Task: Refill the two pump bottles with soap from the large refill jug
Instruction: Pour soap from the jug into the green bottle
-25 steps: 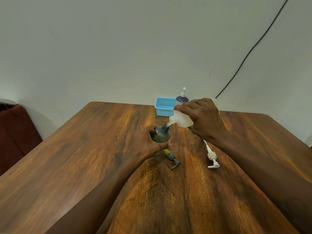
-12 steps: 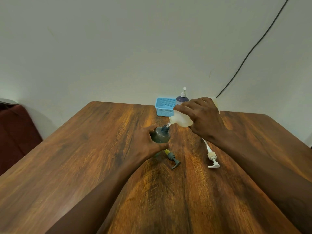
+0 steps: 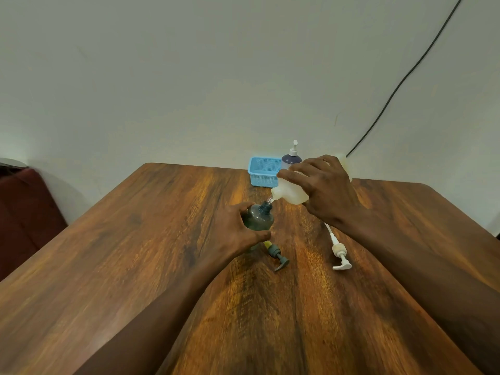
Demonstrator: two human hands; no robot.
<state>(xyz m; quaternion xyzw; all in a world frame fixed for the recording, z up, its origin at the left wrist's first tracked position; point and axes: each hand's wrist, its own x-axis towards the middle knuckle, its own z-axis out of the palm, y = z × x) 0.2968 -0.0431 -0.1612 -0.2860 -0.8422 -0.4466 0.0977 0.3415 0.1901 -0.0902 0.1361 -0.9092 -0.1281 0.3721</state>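
Observation:
A dark grey bottle (image 3: 259, 218) stands upright in the middle of the wooden table (image 3: 135, 253), with its neck uncovered. My left hand (image 3: 235, 234) is wrapped around its left side. My right hand (image 3: 324, 190) holds a whitish translucent jug (image 3: 288, 192) tipped down to the left, its spout just above the grey bottle's neck, and a thin clear stream runs between them. A grey pump head (image 3: 277, 256) lies on the table in front of the grey bottle. A white pump head (image 3: 339, 253) with its long tube lies to the right, under my right wrist.
A light blue plastic basket (image 3: 263, 171) sits at the table's far edge. Beside it stands a dark purple pump bottle (image 3: 290, 157) with a white pump fitted. A black cable (image 3: 400, 82) runs down the wall at the right. A dark red seat (image 3: 24, 212) is at the left.
Both hands have held nearly still. The jug stays tipped over the grey bottle's neck with only a very slight shift.

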